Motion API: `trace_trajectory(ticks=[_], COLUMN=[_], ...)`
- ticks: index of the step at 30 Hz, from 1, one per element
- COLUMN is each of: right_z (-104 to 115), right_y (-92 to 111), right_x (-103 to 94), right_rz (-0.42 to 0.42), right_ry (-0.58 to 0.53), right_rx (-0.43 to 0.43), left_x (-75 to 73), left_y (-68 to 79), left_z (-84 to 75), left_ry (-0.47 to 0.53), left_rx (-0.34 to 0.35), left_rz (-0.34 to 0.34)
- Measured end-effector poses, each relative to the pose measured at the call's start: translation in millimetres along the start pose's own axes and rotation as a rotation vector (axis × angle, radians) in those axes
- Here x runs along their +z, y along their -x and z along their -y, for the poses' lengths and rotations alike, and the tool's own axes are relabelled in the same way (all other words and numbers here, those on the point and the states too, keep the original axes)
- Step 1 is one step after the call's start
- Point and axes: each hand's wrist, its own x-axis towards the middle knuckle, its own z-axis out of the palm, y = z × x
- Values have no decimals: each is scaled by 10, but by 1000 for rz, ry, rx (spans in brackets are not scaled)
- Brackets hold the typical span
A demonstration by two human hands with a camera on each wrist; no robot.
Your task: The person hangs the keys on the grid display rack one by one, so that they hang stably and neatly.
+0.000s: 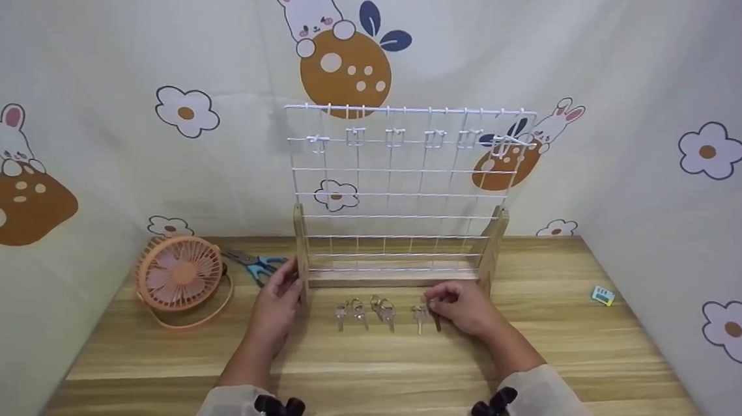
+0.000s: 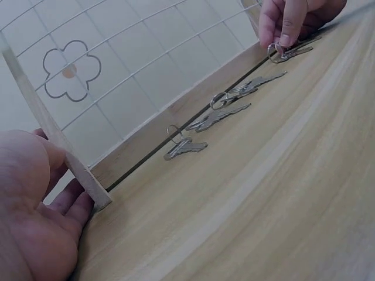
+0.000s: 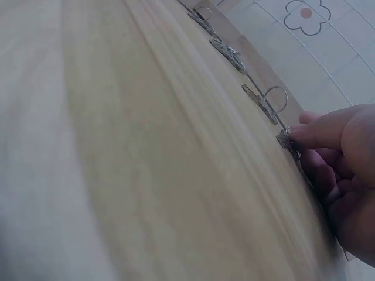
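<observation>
A white wire grid rack (image 1: pixel 404 219) with a wooden base stands upright on the table, small white hooks (image 1: pixel 395 138) along its upper part. My left hand (image 1: pixel 280 302) holds the rack's left wooden post (image 2: pixel 55 132), thumb on one side and fingers behind. Several keys with rings (image 1: pixel 359 313) lie in a row before the base. At the row's right end, my right hand (image 1: pixel 463 306) pinches a key (image 1: pixel 435 319) by thumb and finger; in the right wrist view the fingers partly hide that key (image 3: pixel 286 141). Another ringed key (image 3: pixel 261 102) lies close beside it.
An orange fan (image 1: pixel 183 276) stands at the back left, with blue-handled scissors (image 1: pixel 261 264) between it and the rack. A small light-blue and yellow item (image 1: pixel 603 295) lies near the right edge. Printed cloth (image 1: pixel 222 42) hangs around the table (image 1: pixel 383 377).
</observation>
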Motion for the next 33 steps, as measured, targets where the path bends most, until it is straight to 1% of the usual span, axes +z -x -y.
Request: trace_trajectory(ticks=[5,8,12,14,16,18,21,23,28,30,33], right_z=[-24,8,160,278,419,581,859,1060,1580,1786,2076], right_y=[-12,-16,2,21,49,77,104,109,80,48,-23], right_x=[-16,-55,-136,-167,-176,-162,-111,-79,-34,-25,-12], right_rz=[-53,-98,-160,-184,-205,-210,-185,-150,-92,-83,-74], right_ry=[-27,-21,-34,-63,-97,-156,-240,-285,-305,-330,-373], right_rx=[7,4,13,25,23,-4,-58,-86,-152,-186,-238], left_x=[-54,-55,-21,-3,6,8,0,-2,-7,-10,-21], left_y=[-4,2,5,1,-10,-18,-26,-27,-36,-40,-42], left_z=[-15,-13,-10,-7,2,17,28,33,48,54,57], left_ry=[7,1,-5,-7,-5,-4,-10,-7,6,5,0], left_rx=[-10,12,59,62,60,53,55,57,43,39,50], left_rz=[19,23,7,-7,-13,-12,-13,-17,-18,-15,-9])
